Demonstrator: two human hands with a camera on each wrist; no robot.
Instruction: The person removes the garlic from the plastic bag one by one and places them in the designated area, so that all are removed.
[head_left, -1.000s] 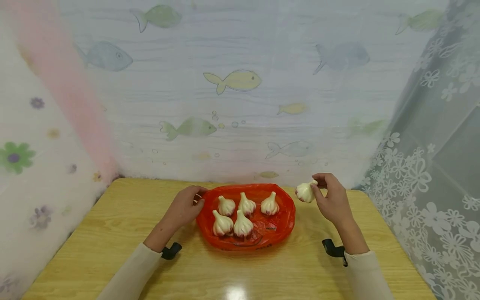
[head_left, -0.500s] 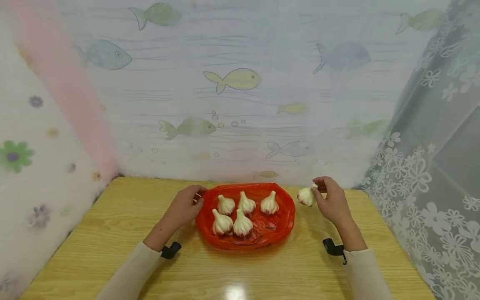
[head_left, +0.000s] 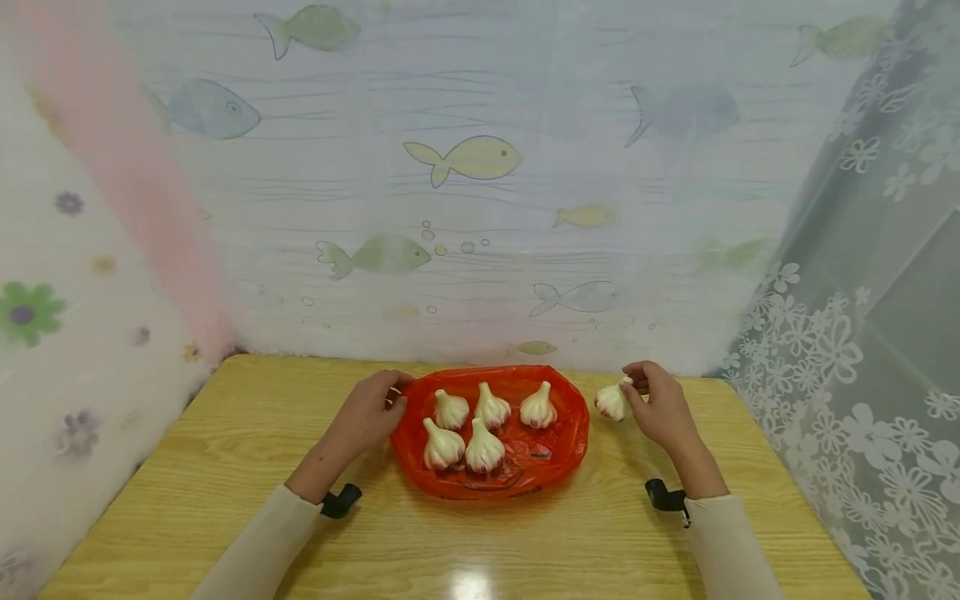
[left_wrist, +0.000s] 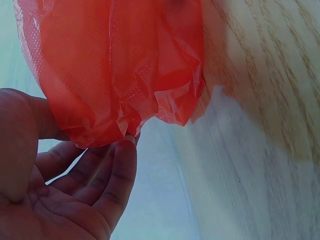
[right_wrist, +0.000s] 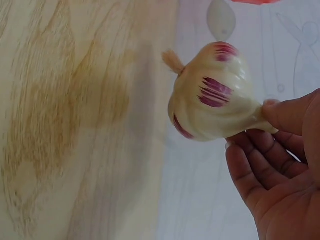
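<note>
My right hand (head_left: 664, 410) pinches a garlic bulb (head_left: 612, 402) by its stem, to the right of the red plastic bag (head_left: 551, 475). Up close in the right wrist view, the bulb (right_wrist: 215, 95) is cream with purple streaks and a tuft of roots; thumb and fingers meet at its neck. The bag is spread wide like a shallow bowl, and several more garlic bulbs (head_left: 486, 448) stand inside it, stems up. At the bag's left rim, my left hand (head_left: 369, 414) holds the edge. In the left wrist view its fingers (left_wrist: 122, 172) touch the crumpled red plastic.
Everything sits on a wood-grain table (head_left: 480, 550) backed by a pale curtain (head_left: 480, 208) printed with fish. Side sheets with flowers hang at left and right. Black wrist mounts (head_left: 341, 502) are strapped on both wrists.
My right hand has lowered slightly with the garlic bulb, toward the table. The left hand, the bag and the bulbs inside look the same.
</note>
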